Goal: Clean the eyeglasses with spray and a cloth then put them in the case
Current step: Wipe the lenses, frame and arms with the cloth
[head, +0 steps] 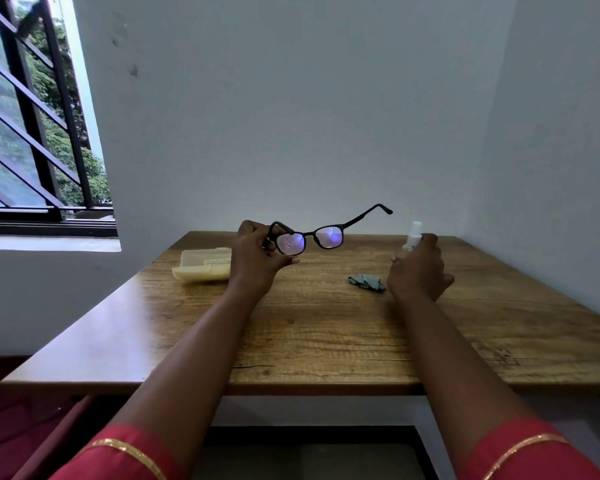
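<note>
Left hand [257, 256]: at frame centre, fingers curled, pinching the glasses [307, 239] at their left end, held up above the table [326, 334].
Right hand [418, 268]: right of centre, wrapped around the spray bottle [413, 235].
Cloth [367, 283]: crumpled on the table, just left of the right hand.
Case [203, 265]: open, left of the left hand.
Hidden: bottle's lower body behind the fingers; case's right end behind the left hand.
</note>
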